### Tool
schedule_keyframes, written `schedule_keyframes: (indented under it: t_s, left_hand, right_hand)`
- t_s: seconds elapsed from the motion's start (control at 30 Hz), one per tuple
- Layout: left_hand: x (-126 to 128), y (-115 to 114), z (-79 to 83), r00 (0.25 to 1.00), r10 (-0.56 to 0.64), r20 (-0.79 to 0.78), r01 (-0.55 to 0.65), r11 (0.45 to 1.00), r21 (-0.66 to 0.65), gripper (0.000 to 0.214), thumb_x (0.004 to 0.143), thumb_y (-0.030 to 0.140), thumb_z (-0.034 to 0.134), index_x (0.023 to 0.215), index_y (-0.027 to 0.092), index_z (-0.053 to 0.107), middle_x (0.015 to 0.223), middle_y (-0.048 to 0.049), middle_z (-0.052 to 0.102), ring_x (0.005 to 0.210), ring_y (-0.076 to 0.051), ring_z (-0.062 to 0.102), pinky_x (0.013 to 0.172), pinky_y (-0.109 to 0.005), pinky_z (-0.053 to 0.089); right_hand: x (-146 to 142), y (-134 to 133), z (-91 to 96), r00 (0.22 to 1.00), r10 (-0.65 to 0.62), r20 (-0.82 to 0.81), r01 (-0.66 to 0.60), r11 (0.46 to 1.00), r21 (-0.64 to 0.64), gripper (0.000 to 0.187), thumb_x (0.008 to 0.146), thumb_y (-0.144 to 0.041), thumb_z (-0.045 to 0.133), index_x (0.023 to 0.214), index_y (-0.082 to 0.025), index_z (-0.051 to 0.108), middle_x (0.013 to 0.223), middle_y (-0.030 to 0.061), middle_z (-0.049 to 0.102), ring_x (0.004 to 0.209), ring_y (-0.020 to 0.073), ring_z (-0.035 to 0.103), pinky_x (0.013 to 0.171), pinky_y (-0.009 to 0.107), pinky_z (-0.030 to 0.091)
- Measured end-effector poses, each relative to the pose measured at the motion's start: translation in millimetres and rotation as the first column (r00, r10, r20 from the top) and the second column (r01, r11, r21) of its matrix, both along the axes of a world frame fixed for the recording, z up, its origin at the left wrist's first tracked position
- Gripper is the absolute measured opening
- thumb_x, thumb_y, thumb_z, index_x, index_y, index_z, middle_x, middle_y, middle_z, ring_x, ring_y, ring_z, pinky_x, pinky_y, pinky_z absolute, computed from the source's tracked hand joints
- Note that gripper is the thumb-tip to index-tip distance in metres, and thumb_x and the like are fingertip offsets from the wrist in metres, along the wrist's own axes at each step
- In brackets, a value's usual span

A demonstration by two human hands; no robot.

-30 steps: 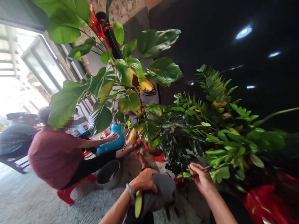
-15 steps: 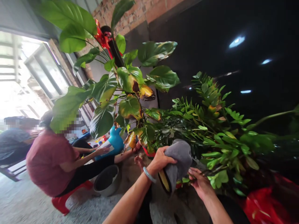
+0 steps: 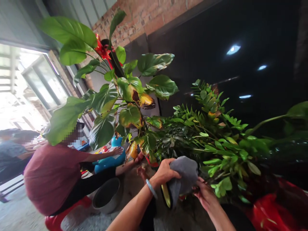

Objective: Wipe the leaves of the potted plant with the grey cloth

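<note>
My left hand (image 3: 166,173), with a pale bangle at the wrist, grips a grey cloth (image 3: 185,171), thumb across its near side. Below the cloth shows a long yellow-green piece with a dark rim (image 3: 166,195); whether it is a leaf or something else I cannot tell. At the cloth's right edge is my right hand (image 3: 205,192), its fingers drawn together in a pinch. What lies between those fingertips is hidden. Just beyond both hands grows a dense potted plant with small green leaves (image 3: 218,150).
A tall plant with big, partly browned leaves (image 3: 130,117) rises ahead. At left, a person in a dark red shirt (image 3: 55,173) sits on a red stool (image 3: 55,223) beside a grey bucket (image 3: 107,195) and a blue toy-like object (image 3: 113,160). Red wrapping (image 3: 271,211) lies at lower right.
My view has shifted slightly. The right hand has come closer to the cloth's edge, and the left keeps its grip. The seated person's arm now reaches further forward over the blue object.
</note>
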State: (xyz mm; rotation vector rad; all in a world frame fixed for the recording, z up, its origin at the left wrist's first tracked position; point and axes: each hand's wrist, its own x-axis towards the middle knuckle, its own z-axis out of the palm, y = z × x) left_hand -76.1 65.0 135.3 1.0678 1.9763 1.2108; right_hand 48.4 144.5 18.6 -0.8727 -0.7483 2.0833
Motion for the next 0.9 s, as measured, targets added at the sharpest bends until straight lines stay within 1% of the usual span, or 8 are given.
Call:
schedule_keyframes:
  t_s: [0.1, 0.23, 0.3, 0.4, 0.5, 0.6, 0.77, 0.9]
  left_hand:
    - [1.3, -9.3, 28.7, 0.999, 0.019, 0.029, -0.024, 0.983, 0.182, 0.05, 0.04, 0.013, 0.077, 0.089, 0.015, 0.074, 0.071, 0.003, 0.064, 0.071, -0.016, 0.054, 0.062, -0.021, 0.043]
    - [-5.9, 3.7, 59.4, 0.994, 0.098, 0.039, -0.105, 0.881, 0.461, 0.056, 0.046, 0.023, 0.079, 0.1, 0.015, 0.071, 0.088, -0.0018, 0.068, 0.082, -0.019, 0.058, 0.074, -0.025, 0.047]
    - [-11.5, 8.8, 52.7, 0.986, 0.163, 0.041, -0.163, 0.866, 0.472, 0.051, 0.049, 0.023, 0.076, 0.099, 0.014, 0.071, 0.084, -0.0012, 0.067, 0.079, -0.018, 0.057, 0.073, -0.026, 0.047]
    - [-13.6, -1.4, 25.0, 0.977, 0.212, -0.018, -0.196, 0.93, 0.311, 0.05, 0.046, 0.013, 0.073, 0.096, 0.013, 0.072, 0.078, 0.0006, 0.067, 0.078, -0.018, 0.058, 0.071, -0.025, 0.046]
    - [-7.9, -26.2, 6.8, 0.997, 0.034, -0.075, -0.027, 0.995, 0.093, 0.054, 0.042, 0.01, 0.075, 0.095, 0.016, 0.074, 0.078, 0.0019, 0.068, 0.082, -0.021, 0.06, 0.072, -0.025, 0.046]
    - [-5.5, -40.1, 15.7, 0.988, -0.117, -0.098, 0.127, 0.985, 0.112, 0.053, 0.04, 0.016, 0.08, 0.093, 0.017, 0.076, 0.084, -0.0002, 0.071, 0.088, -0.024, 0.061, 0.078, -0.027, 0.047]
    - [-22.3, -22.5, 45.1, 0.976, 0.206, 0.067, -0.214, 0.873, 0.438, 0.059, 0.046, 0.026, 0.079, 0.103, 0.014, 0.071, 0.088, -0.0036, 0.071, 0.084, -0.022, 0.062, 0.077, -0.028, 0.049]
    - [-29.1, -24.6, 19.4, 0.943, 0.329, 0.049, -0.32, 0.854, 0.411, 0.053, 0.048, 0.021, 0.075, 0.1, 0.012, 0.071, 0.081, -0.0014, 0.069, 0.08, -0.021, 0.061, 0.075, -0.028, 0.048]
  right_hand:
    - [-0.9, 0.2, 1.2, 1.0, -0.005, 0.018, 0.006, 0.999, -0.042, 0.032, 0.031, -0.022, 0.079, 0.056, -0.022, 0.059, 0.045, -0.0037, 0.06, 0.039, 0.0106, 0.048, 0.037, 0.021, 0.036]
    - [-2.5, 1.2, 2.5, 1.0, -0.007, 0.023, 0.008, 0.999, -0.054, 0.033, 0.032, -0.022, 0.08, 0.06, -0.022, 0.063, 0.051, -0.0011, 0.064, 0.039, 0.0105, 0.048, 0.037, 0.022, 0.036]
    - [-2.8, 1.5, 2.0, 1.0, -0.007, 0.02, 0.008, 0.998, -0.055, 0.034, 0.032, -0.022, 0.081, 0.061, -0.021, 0.063, 0.051, -0.0008, 0.064, 0.039, 0.0103, 0.048, 0.037, 0.021, 0.036]
    - [-2.5, 1.8, -0.1, 1.0, -0.007, 0.014, 0.007, 0.998, -0.061, 0.038, 0.032, -0.022, 0.083, 0.064, -0.021, 0.062, 0.051, -0.001, 0.064, 0.039, 0.0099, 0.049, 0.038, 0.021, 0.036]
    - [-2.1, 2.2, -2.1, 1.0, -0.014, -0.001, 0.014, 0.997, -0.072, 0.037, 0.032, -0.022, 0.083, 0.059, -0.022, 0.058, 0.046, -0.0053, 0.059, 0.04, 0.0103, 0.048, 0.039, 0.022, 0.037]
    - [-1.5, 2.7, -1.7, 1.0, -0.027, 0.002, 0.027, 0.996, -0.088, 0.036, 0.03, -0.023, 0.083, 0.053, -0.023, 0.054, 0.044, -0.0064, 0.057, 0.042, 0.0119, 0.05, 0.039, 0.023, 0.038]
    - [0.7, 2.8, 4.2, 0.999, -0.004, 0.037, 0.008, 0.995, -0.102, 0.037, 0.028, -0.019, 0.084, 0.059, -0.02, 0.064, 0.05, 0.0002, 0.066, 0.04, 0.0095, 0.048, 0.037, 0.02, 0.036]
    - [1.9, 2.3, 7.1, 1.0, 0.004, 0.031, -0.001, 0.995, -0.105, 0.039, 0.028, -0.02, 0.084, 0.061, -0.019, 0.064, 0.05, -0.0009, 0.065, 0.038, 0.0088, 0.048, 0.037, 0.02, 0.036]
